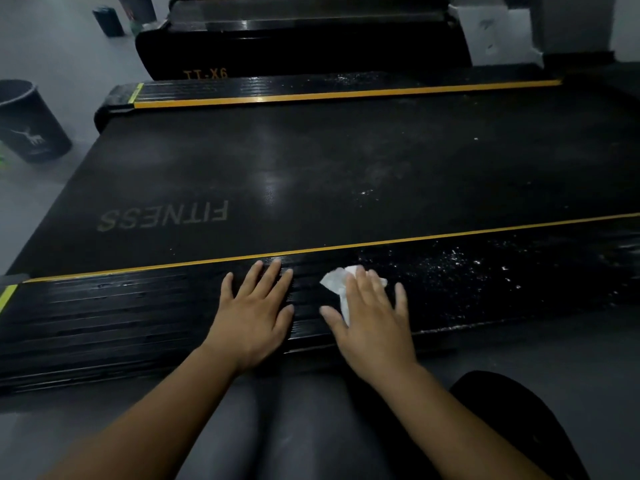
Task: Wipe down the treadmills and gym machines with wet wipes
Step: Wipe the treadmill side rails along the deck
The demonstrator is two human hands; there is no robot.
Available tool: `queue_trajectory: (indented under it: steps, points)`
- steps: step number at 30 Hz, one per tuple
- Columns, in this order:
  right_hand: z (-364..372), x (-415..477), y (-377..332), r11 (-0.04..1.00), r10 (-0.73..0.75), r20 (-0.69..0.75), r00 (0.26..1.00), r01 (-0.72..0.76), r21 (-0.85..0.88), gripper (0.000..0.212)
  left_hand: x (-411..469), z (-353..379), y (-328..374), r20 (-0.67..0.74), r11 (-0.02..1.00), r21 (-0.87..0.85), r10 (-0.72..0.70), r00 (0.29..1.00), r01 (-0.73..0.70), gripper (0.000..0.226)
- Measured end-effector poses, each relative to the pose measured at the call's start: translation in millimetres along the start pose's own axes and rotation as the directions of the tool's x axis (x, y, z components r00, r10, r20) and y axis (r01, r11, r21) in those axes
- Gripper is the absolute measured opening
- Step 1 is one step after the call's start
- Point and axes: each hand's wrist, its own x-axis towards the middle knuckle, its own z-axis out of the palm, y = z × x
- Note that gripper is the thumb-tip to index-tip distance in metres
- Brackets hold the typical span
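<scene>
Two hands lie flat on the near side rail (121,306) of a black treadmill (485,161), low in the middle of the frame. The left hand (254,313) rests palm down on the ribbed rail with its fingers straight and spread, its grip apart and holding nothing. Just to the right of it, the right hand (372,323) presses a crumpled white wet wipe (337,280) onto the same rail. Its fingers lie straight over the wipe rather than curled round it, so this grip is apart too. The wipe shows past the fingertips and in the gap between thumb and forefinger.

To the right of the wipe, the rail is scattered with white specks (467,265). To the left of the hands, it looks dark and glossy. A yellow stripe (207,259) runs along the rail's upper edge, beside the running belt (311,161), which bears the faded word FITNESS (162,216) upside down in the frame. The far side rail (242,86) crosses the upper part of the frame and is also edged in yellow.

Beyond it, at the top centre, stands a second treadmill (304,53) marked TT-X6, also upside down. A black bin (31,129) stands on the grey floor (52,57) at the left edge, and smaller dark containers (108,20) sit at the upper left. The person's legs (294,427) fill the bottom centre.
</scene>
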Motion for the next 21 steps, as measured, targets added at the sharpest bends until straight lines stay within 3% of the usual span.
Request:
queue_trajectory:
  steps: [5, 10, 16, 21]
  points:
    - [6, -28, -9, 0.977, -0.206, 0.009, 0.979, 0.206, -0.048, 0.073, 4, 5, -1, -0.065, 0.999, -0.004, 0.053, 0.996, -0.053, 0.079]
    - [-15, 13, 27, 0.999, 0.019, 0.060, 0.998, -0.016, -0.039, 0.092, 14, 5, 12, -0.004, 0.999, 0.029, 0.026, 1.000, -0.026, 0.086]
    - [-11, 1, 8, 0.992, -0.122, 0.085, 0.989, 0.120, 0.027, 0.089, 18, 6, 12, -0.018, 1.000, 0.020, 0.025, 1.000, -0.024, 0.084]
    - [-21, 42, 33, 0.996, 0.088, 0.118, 0.989, -0.086, -0.021, 0.089, 19, 6, 17, -0.014, 0.999, 0.031, 0.029, 0.999, -0.029, 0.084]
